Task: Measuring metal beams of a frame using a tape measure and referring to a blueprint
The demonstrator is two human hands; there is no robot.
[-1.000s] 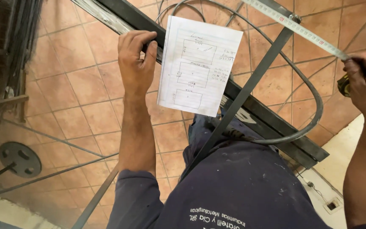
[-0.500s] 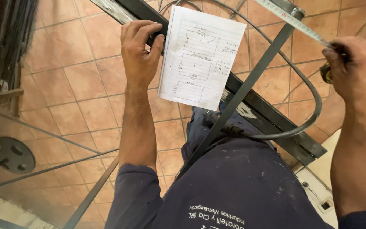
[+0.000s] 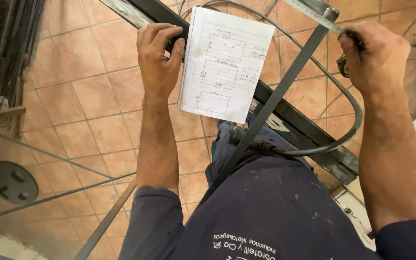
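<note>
Seen from above, two hands work over a tiled floor (image 3: 97,96). One sheet of lined paper (image 3: 225,62) with three hand-drawn rectangles rests against one dark steel beam (image 3: 285,120) that runs slantwise across the view. The left hand (image 3: 157,60) curls closed over the beam's upper end, fingers pinning the paper's left edge. The right hand (image 3: 374,60) is closed around one tape measure (image 3: 314,12), whose blade stretches away to the upper left. One thin flat bar (image 3: 275,98) crosses the beam. One black cable (image 3: 333,139) loops beneath the right hand. One round metal disc (image 3: 11,182) lies by the floor's lower left edge.
</note>
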